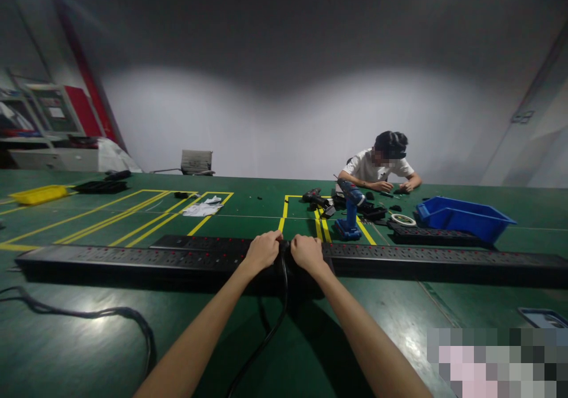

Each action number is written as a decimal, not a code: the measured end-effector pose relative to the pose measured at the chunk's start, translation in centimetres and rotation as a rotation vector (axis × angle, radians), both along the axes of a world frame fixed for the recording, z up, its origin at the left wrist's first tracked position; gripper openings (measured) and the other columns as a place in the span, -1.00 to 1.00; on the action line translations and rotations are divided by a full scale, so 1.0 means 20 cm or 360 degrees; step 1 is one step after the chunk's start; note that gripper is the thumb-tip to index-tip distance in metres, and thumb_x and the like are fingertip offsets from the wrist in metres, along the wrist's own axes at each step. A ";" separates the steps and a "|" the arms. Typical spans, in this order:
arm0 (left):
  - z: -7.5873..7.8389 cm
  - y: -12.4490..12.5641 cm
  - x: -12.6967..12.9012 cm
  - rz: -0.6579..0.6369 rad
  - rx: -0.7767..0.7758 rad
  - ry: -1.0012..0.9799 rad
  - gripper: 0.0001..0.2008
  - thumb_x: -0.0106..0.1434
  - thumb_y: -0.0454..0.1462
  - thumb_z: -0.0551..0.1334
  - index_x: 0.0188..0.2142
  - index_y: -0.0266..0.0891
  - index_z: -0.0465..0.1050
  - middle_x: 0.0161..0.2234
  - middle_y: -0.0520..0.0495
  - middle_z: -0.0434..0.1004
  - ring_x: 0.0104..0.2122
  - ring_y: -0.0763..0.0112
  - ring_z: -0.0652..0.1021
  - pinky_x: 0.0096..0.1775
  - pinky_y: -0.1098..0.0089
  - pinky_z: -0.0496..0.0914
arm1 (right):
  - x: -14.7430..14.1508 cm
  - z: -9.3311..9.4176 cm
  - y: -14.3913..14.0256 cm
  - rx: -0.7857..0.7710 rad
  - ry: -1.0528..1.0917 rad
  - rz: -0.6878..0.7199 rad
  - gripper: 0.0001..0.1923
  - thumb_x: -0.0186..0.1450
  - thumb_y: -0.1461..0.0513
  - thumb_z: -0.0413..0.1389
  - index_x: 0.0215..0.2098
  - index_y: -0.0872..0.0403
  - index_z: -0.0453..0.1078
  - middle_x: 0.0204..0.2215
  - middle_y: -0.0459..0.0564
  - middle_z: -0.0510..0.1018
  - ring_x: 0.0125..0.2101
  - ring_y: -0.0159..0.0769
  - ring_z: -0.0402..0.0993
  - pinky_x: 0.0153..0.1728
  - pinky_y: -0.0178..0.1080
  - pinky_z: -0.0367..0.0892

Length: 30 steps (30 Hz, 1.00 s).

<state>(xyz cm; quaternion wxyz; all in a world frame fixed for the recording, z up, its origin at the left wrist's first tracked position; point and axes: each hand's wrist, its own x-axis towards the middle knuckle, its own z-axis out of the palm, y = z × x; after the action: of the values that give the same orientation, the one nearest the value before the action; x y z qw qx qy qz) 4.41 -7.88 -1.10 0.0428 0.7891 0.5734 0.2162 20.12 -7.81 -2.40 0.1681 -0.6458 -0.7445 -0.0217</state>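
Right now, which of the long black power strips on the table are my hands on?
The nearest strip, spanning the table's width. Your left hand and right hand grip its middle at the cable; the others lie behind, untouched.

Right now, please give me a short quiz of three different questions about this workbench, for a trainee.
1. True or false: both hands rest on the long black power strip.
2. What runs down between the left hand and the right hand? A) black cable B) tape roll C) blue bin
3. What colour is the drill standing beyond the strip?

Key:
1. True.
2. A, the black cable.
3. Blue.
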 end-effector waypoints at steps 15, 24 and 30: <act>0.00 -0.01 0.00 0.0057 0.0013 -0.0008 -0.72 0.27 -0.33 -0.02 -0.22 -0.12 0.45 -0.18 -0.07 0.56 -0.21 0.26 0.53 -0.17 0.34 0.31 | 0.00 -0.01 0.00 0.0007 0.0001 0.0012 -0.63 0.38 0.17 -0.18 -0.23 0.12 0.45 -0.22 0.18 0.56 -0.16 -0.07 0.45 -0.07 -0.07 0.08; -0.01 0.01 0.00 0.0143 -0.0002 0.0008 -0.71 0.27 -0.30 0.00 -0.20 -0.08 0.49 -0.20 -0.05 0.59 -0.18 0.24 0.55 -0.16 0.35 0.33 | 0.00 -0.01 0.00 0.0043 -0.0019 0.0016 -0.62 0.38 0.16 -0.19 -0.21 0.13 0.44 -0.22 0.20 0.56 -0.17 -0.07 0.45 -0.10 -0.07 0.09; -0.01 0.00 0.00 0.0148 -0.0003 0.0033 -0.70 0.27 -0.28 0.01 -0.18 -0.09 0.51 -0.20 -0.08 0.60 -0.18 0.22 0.55 -0.12 0.30 0.33 | 0.01 -0.02 0.01 0.0047 -0.0005 0.0022 -0.62 0.38 0.16 -0.18 -0.22 0.13 0.44 -0.23 0.19 0.56 -0.17 -0.07 0.45 -0.10 -0.07 0.09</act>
<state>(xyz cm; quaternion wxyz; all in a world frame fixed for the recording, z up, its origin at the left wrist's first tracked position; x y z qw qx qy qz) 4.32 -7.84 -1.29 0.0276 0.7636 0.6102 0.2093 20.23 -7.70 -2.72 0.1765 -0.6381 -0.7488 -0.0327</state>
